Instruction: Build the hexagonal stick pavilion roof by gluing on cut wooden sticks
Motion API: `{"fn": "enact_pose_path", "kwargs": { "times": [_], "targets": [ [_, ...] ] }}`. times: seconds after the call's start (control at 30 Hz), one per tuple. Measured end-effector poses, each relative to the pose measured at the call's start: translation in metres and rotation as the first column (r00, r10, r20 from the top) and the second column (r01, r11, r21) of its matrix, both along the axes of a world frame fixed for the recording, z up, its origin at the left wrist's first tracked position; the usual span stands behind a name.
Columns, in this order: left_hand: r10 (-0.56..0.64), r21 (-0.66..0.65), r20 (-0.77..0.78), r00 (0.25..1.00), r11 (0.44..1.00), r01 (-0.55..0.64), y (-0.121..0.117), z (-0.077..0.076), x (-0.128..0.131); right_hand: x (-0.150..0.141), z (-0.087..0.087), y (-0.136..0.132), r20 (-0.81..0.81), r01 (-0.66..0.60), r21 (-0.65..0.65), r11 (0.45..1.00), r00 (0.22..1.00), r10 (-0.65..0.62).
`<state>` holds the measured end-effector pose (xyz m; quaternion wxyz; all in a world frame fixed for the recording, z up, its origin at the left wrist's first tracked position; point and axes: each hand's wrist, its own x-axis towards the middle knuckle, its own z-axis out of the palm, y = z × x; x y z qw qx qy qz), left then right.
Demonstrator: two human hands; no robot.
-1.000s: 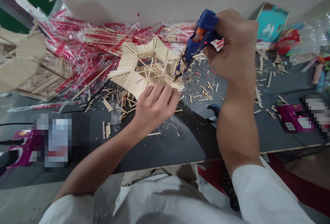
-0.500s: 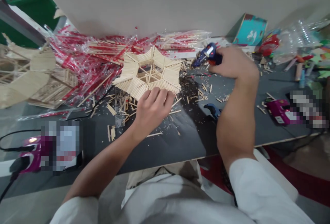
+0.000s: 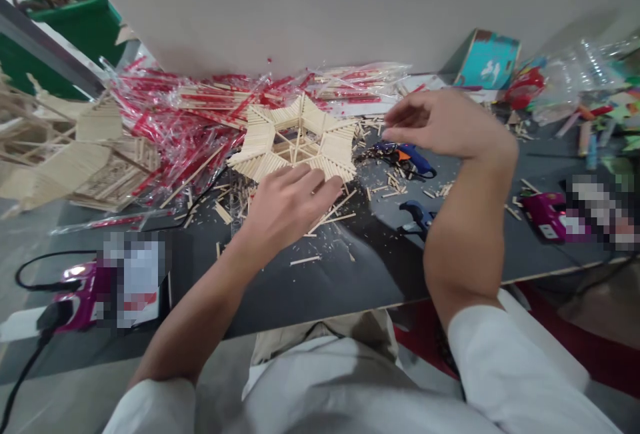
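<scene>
Judged light and brittle, the stick star is best held by its rim (whether pinched by the left grip cannot be told), the right grip spread.

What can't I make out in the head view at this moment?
All in the head view:
Stick star: near edge partly hidden by the left hand, whose grip is unclear.
Blue-handled tool: partly covered by the right forearm.
Second stick structure: cut off by the left picture edge.
Right hand: finger detail blurred.
Pixelated patch at left: hides what it covers.
</scene>
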<state>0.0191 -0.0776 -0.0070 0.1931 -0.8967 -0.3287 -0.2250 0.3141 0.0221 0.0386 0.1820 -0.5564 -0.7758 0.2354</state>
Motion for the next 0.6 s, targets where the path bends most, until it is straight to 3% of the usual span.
{"fn": "enact_pose_path", "kwargs": {
  "times": [0.07,0.17,0.37,0.6],
  "targets": [
    [0.011,0.123,0.019,1.000,0.992,-0.013,-0.001,-0.006,0.007,-0.020,0.011,-0.015,-0.091,-0.140,-0.005,0.990,0.986,0.139],
    [0.028,0.250,0.047,0.999,0.967,-0.038,-0.001,-0.016,0.020,-0.041,0.013,-0.023,-0.068,-0.234,-0.013,0.972,0.970,0.233],
    [0.107,0.310,0.149,0.983,0.939,-0.149,-0.002,-0.028,0.040,-0.053,0.001,-0.017,0.009,-0.248,0.021,0.969,0.969,0.248],
    [0.180,0.303,0.175,0.968,0.926,-0.227,0.001,-0.038,0.044,-0.054,-0.003,-0.014,-0.001,-0.277,-0.002,0.961,0.961,0.277]
  ]
}}
